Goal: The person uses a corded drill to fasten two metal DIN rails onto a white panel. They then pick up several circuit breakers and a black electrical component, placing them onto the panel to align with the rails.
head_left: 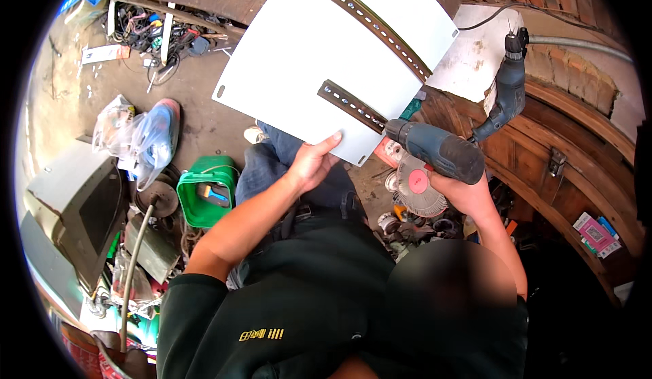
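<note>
A white flat metal panel (285,60) with slotted corners lies tilted in front of me, reaching from my lap to the far bench. My left hand (316,165) grips its near edge, thumb on top and the other fingers partly hidden below. Across the panel run a long perforated DIN rail (370,24) and a short one (350,105). My right hand (462,192) is closed around the handle of a dark blue power drill (441,149). The drill's front end is at the short rail's right end; its bit cannot be made out.
A second drill (506,87) rests at the right by a wooden ledge (564,195). Left of my legs stands a green bucket (191,209) with a brush inside. Plastic bags (156,134), an old monitor (75,202) and tangled scrap (146,32) lie at the left.
</note>
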Tool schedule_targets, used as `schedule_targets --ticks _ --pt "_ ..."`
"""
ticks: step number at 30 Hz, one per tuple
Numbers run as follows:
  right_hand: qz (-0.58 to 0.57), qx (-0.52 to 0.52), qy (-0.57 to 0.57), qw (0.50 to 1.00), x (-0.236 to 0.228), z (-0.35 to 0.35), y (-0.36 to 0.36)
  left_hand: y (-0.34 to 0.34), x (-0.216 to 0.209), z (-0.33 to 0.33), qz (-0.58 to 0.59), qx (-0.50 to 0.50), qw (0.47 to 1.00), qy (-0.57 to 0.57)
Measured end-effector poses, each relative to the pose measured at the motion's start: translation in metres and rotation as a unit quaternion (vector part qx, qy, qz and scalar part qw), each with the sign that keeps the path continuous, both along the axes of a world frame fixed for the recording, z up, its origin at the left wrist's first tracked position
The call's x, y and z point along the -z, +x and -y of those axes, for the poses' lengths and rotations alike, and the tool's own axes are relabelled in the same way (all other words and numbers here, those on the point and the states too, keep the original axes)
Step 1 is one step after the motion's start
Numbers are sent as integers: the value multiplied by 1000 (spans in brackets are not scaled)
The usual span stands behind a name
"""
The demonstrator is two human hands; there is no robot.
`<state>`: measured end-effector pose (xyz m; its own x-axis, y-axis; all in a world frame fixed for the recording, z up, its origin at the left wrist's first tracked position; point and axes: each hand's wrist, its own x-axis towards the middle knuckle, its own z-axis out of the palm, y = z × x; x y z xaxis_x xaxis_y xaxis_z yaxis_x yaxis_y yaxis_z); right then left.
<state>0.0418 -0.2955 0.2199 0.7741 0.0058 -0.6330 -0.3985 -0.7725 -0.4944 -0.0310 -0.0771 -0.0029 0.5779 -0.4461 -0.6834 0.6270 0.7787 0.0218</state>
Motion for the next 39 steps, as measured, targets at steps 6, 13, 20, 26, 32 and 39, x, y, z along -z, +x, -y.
schedule_targets --ticks 6,13,20,26,32,39 --pt "-7 -48 -27 998 -12 -18 16 6 -15 27 -81 -57 994 48" --pt "8 -107 -21 994 -9 -7 22 4 -16 34 -83 -64 991 88" --pt "14 -145 -27 989 -8 -3 18 1 -18 40 -92 -105 986 86" --pt "24 -151 -21 988 -7 2 17 1 -17 41 -86 -91 987 100" --pt "8 -171 -42 984 -9 0 22 0 -20 43 -95 -89 984 124" --pt "-3 -215 -80 973 -6 -1 31 1 -13 45 -82 -93 983 134"
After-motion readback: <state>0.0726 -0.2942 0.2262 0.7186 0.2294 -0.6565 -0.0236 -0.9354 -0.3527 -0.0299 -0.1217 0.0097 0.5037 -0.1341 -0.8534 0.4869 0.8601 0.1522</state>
